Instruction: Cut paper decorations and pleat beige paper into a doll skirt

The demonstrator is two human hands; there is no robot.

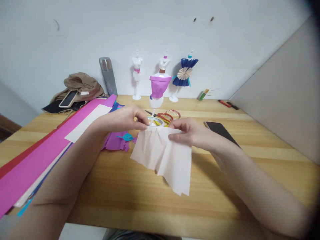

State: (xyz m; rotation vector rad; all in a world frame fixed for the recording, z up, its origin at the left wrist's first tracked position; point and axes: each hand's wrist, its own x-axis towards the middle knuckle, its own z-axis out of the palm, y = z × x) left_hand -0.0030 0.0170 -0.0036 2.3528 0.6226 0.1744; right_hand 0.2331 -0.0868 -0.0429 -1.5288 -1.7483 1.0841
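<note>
My left hand (128,118) pinches the upper left corner of a white pleated sheet (162,150), which looks like crepe paper. At its upper right edge my right hand (183,130) grips the same sheet between thumb and fingers. The sheet hangs over the table in folds, with an uneven lower edge. Just behind it stands a small white mannequin (156,102) with a purple paper top (160,86). A roll of tape (160,122) lies around the mannequin's foot, partly hidden by my hands and the sheet.
Scissors (165,116) lie behind my hands. Purple scraps (116,141) and coloured paper sheets (50,146) lie left; a dark phone (222,133) lies right. At the wall stand more mannequins, one in a blue dress (184,80), and a grey thermos (108,76) beside a brown cloth (82,85).
</note>
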